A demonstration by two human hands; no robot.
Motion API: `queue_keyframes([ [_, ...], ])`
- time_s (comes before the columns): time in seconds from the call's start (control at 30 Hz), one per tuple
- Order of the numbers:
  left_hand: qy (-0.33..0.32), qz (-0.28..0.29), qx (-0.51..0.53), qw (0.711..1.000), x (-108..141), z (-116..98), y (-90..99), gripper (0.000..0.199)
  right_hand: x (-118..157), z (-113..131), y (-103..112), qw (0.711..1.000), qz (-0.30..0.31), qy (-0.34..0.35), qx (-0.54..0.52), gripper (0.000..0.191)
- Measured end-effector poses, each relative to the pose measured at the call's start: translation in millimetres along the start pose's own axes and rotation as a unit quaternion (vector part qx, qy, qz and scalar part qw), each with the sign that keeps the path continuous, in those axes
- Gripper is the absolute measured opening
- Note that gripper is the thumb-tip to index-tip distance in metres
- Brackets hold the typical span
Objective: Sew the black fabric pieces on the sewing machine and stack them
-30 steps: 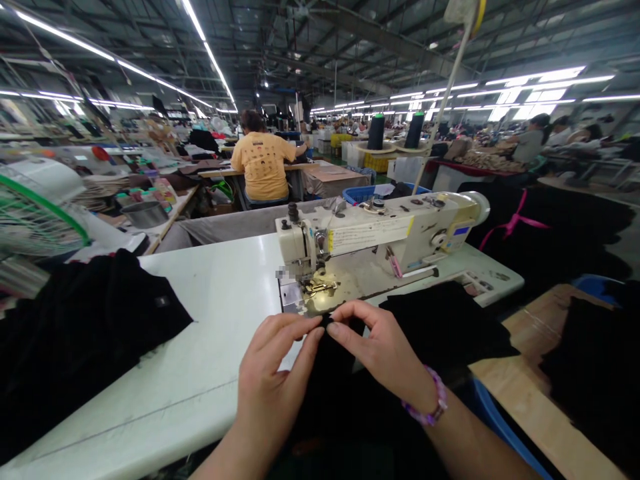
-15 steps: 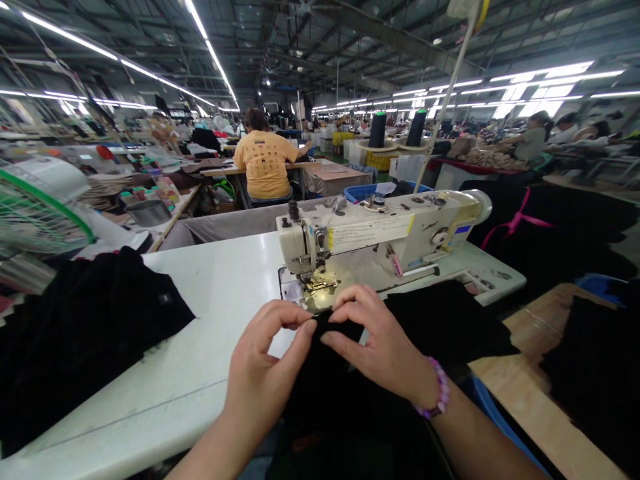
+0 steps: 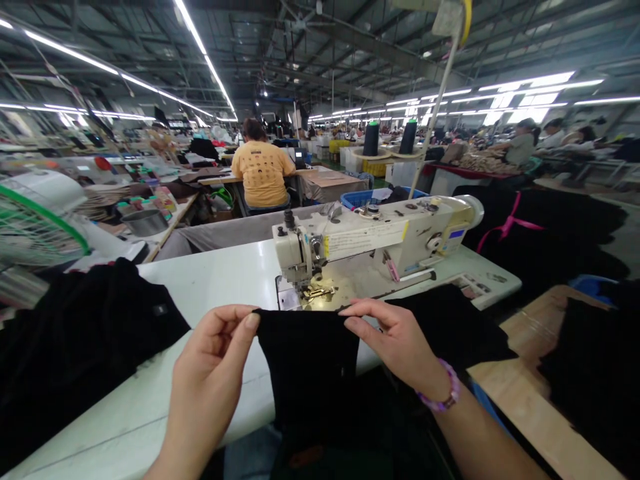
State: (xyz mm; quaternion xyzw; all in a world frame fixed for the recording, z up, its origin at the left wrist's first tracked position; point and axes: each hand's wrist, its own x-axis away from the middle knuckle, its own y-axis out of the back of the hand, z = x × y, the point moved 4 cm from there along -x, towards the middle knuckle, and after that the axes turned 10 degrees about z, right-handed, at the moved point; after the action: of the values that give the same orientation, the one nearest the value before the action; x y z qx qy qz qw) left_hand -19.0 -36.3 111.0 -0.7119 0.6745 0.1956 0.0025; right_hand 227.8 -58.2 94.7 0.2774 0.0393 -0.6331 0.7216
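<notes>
A piece of black fabric [image 3: 310, 353] hangs between my hands, its top edge stretched nearly straight in front of the sewing machine [image 3: 370, 237]. My left hand [image 3: 213, 360] pinches the upper left corner between thumb and fingers. At the upper right corner, my right hand [image 3: 395, 337] grips the edge the same way; a purple beaded bracelet [image 3: 445, 387] is on that wrist. The machine's needle area sits just beyond the cloth's top edge. The fabric's lower end blends into dark clothing below, so where it ends cannot be made out.
Black garments [image 3: 95, 327] are heaped on the left of the white sewing table [image 3: 215, 273]. More black cloth [image 3: 450, 323] lies right of my right hand, beside a wooden board [image 3: 540, 333]. A green-rimmed fan [image 3: 40, 213] stands far left. A person in yellow [image 3: 263, 170] sits ahead.
My hands have moved apart, the left one to the left and the right one slightly right, drawing the bunched top edge of the black fabric out wide. Both still hold it.
</notes>
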Motion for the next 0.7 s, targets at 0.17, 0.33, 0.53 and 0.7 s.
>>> queue_keyframes([
  [0.17,0.011,-0.014,0.002,1.0,1,7,5.7,0.037,0,-1,-2,0.999,-0.042,0.01,-0.008,0.012],
  [0.33,-0.069,-0.047,-0.176,0.981,2,-12,8.0,0.033,0,6,-7,0.984,-0.084,0.103,0.12,0.024],
  [0.53,-0.239,0.268,-0.224,0.906,-4,-45,-39.6,0.021,-1,23,-27,0.933,-0.026,0.265,0.241,0.018],
  [0.7,-0.194,0.363,-0.243,0.878,-16,-42,-54.4,0.019,-4,22,-29,0.932,-0.017,0.281,0.228,0.009],
])
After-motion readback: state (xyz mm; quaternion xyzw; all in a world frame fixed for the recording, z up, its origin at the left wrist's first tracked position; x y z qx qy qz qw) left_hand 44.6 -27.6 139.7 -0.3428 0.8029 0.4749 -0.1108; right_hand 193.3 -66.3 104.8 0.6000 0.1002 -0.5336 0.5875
